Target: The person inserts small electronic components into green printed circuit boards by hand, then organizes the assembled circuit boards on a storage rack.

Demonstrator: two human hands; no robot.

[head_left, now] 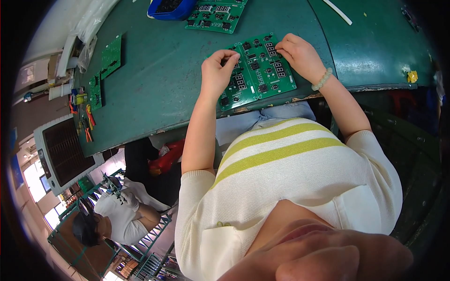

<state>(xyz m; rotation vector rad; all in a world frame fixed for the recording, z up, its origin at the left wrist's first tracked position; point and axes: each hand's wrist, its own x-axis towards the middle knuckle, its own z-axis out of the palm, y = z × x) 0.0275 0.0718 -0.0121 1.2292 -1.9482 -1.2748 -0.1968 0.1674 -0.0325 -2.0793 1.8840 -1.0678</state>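
A green circuit board panel lies on the green table in front of me, with black square parts and several white-faced digit displays on it. My left hand is over the panel's left side, thumb and fingertips pinched together near a display that it partly covers. At the right edge my right hand has its fingers drawn together, the tips touching or just beside the upper right digit display. Whatever either pinch may hold is too small or hidden to make out. A pale bead bracelet circles my right wrist.
Beyond the panel are a blue bin of small black parts and another circuit board. Two more boards lie left, near coloured-handle hand tools. A white strip lies far right. At lower left sits a co-worker.
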